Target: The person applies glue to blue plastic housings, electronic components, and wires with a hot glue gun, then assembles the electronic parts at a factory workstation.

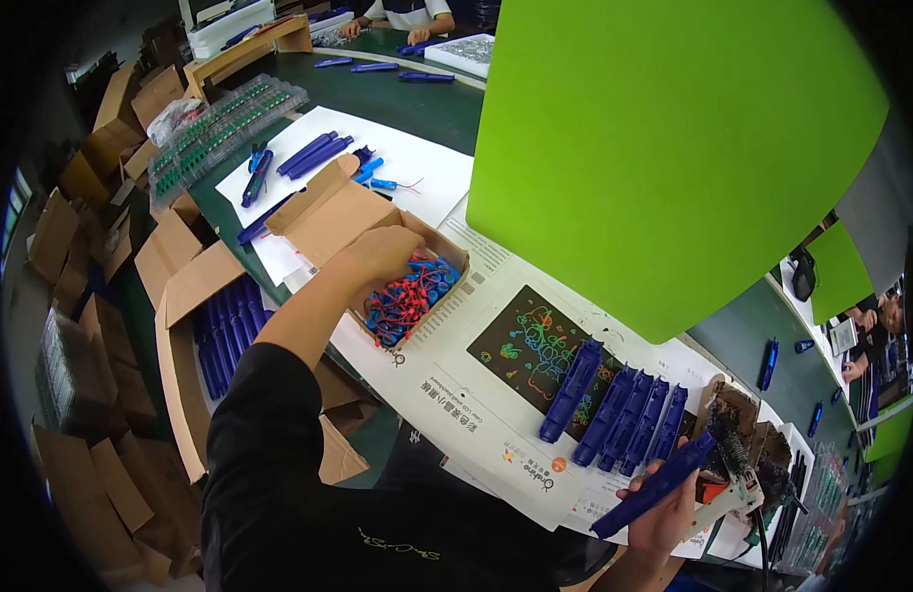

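My left hand point(385, 254) reaches into an open cardboard box point(449, 240). Its fingertips are out of sight behind the back of the hand, so their grip cannot be told. Beside it in the box lies a heap of small blue parts with red wires point(409, 301). My right hand point(664, 518) is closed around a long dark-blue plastic casing point(656, 485), held tilted above the near right table edge. Several similar open blue half-shells point(614, 419) lie in a row just beyond it, on printed white sheeting point(447, 380).
A tall green panel point(664, 148) stands across the table. Left are a carton of blue casings point(229, 331) and circuit board trays point(225, 128). Blue cylindrical cells point(370, 170) rest on white paper. At right sits a small box of dark bits point(730, 412). Co-workers' hands point(417, 36) show beyond.
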{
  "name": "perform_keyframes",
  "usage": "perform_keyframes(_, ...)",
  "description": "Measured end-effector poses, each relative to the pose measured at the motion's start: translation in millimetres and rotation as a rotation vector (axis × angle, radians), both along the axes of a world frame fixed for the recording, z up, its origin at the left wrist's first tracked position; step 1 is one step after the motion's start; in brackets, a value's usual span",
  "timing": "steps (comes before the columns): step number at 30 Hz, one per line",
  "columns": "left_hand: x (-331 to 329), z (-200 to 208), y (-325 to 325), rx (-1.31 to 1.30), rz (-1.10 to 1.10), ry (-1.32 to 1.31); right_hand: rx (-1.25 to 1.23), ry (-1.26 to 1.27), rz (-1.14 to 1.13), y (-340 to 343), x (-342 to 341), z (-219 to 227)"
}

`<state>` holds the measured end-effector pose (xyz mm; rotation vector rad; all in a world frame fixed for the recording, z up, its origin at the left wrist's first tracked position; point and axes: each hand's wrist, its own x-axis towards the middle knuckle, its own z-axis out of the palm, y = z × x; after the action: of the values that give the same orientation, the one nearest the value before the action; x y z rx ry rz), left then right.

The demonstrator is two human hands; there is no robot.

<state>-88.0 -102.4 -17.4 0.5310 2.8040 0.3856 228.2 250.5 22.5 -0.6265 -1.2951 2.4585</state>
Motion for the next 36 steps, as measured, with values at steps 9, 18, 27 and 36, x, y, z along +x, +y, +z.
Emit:
perform_keyframes(9, 36.5, 37.3, -49.9, 0.418, 0.107, 0.185, 0.114, 0.005, -0.069, 36.2, 20.2, -2.3)
perform_keyframes(18, 125.1, 36.4, 59.1, 1.546, -0.083, -0.286, -0.090, 0.061, 0.284, -22.6, -26.7, -13.4)
perform_keyframes(27, 194.5, 1.2, 157.4, 1.874, -0.195, -0.713, 0.013, -0.058, 0.476, -55.9, -46.6, -3.4)
perform_keyframes(36, 204.9, 8.0, 164.1, 1.669, 0.046, -0.553, 0.906, -0.011, 0.155, -63.8, -45.5, -6.6)
